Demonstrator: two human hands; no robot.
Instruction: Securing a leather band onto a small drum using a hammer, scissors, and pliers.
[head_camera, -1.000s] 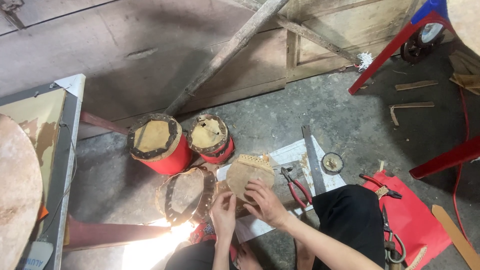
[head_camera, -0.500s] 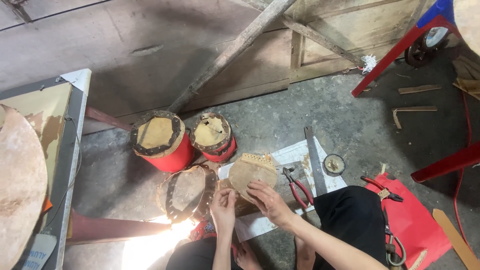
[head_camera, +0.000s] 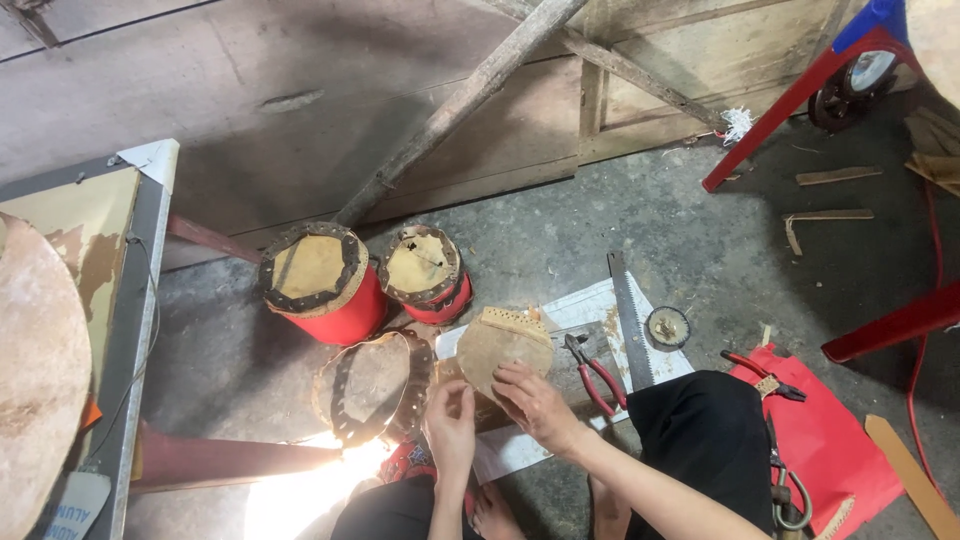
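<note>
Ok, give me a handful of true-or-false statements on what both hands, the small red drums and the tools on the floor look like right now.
1. Both hands, left hand and right hand, touch the round tan hide piece. True.
2. Two small red drums stand upright on the floor. True.
3. The red-handled pliers are in the right hand. False: they lie on the white sheet.
4. The grey handsaw blade leans on the wall. False: it lies flat.

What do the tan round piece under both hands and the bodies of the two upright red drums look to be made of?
The tan round piece, held by the left hand and right hand, looks like stiff matte rawhide with a perforated edge. The red drum bodies look like glossy painted wood or metal; which one is unclear.
</note>
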